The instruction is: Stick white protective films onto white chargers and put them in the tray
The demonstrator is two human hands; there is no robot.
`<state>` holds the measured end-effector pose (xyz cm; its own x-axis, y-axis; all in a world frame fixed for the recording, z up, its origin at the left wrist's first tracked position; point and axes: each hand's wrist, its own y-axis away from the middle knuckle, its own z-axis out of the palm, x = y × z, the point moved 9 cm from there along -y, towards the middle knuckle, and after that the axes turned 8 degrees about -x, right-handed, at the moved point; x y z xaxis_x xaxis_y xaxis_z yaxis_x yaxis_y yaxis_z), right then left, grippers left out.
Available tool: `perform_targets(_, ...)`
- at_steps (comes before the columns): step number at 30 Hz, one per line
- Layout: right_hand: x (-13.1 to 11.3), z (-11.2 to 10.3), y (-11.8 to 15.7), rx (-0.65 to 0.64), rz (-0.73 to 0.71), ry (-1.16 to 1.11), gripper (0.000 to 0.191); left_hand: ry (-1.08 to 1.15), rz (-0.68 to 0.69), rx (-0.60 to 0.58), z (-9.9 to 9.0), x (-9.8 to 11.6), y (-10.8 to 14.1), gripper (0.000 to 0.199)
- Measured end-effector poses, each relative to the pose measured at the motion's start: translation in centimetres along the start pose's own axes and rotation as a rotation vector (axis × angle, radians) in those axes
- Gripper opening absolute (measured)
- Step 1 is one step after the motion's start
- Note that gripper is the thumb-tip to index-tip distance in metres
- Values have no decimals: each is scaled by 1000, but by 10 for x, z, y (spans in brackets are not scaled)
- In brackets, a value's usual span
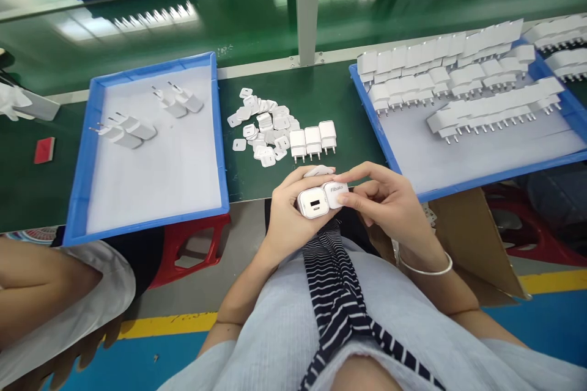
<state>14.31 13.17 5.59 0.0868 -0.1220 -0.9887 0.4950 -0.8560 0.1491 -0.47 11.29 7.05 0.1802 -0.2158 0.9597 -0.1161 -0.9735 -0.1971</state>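
My left hand (293, 204) is wrapped round a white plug charger (313, 203), whose end with two port openings faces up toward me. Beside that end, a small white square cover (336, 194) with grey lettering is pinched between the thumb and fingertips of my right hand (385, 198). Whether a second charger body sits beneath this cover I cannot tell. More white pieces (320, 171) show at the far side of my left fingers. Just beyond my hands, three white chargers (313, 141) stand side by side, next to a loose pile of small white covers (270, 125).
To the left, a blue-rimmed tray (222, 165) holds several pronged chargers. Another blue tray (373, 119), at right, carries rows of chargers. A metal post (307, 12) rises at the table's back. Another person's arm (46, 278) is at lower left, near a red stool (197, 256).
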Motion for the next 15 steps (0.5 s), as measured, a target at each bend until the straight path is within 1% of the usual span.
perform_targets(4, 1, 3, -5, -31, -51, -81, 20, 134, -52, -15, -1, -8, 1, 37)
perform_targets(6, 4, 9, -8, -70, -30, -142, 22, 173, -66, -48, 0, -10, 2, 38)
perform_targets(10, 9, 12, -10, -56, 10, -218, 22, 128, -44, -61, -2, -7, 3, 37)
perform_targets(13, 1, 6, -14, -34, -48, -141, 23, 41, -10, -80, -1, -1, 3, 37)
perform_targets(15, -10, -6, -17, 50, -133, -5, 21, -34, 6, -121, 2, 3, 3, 37)
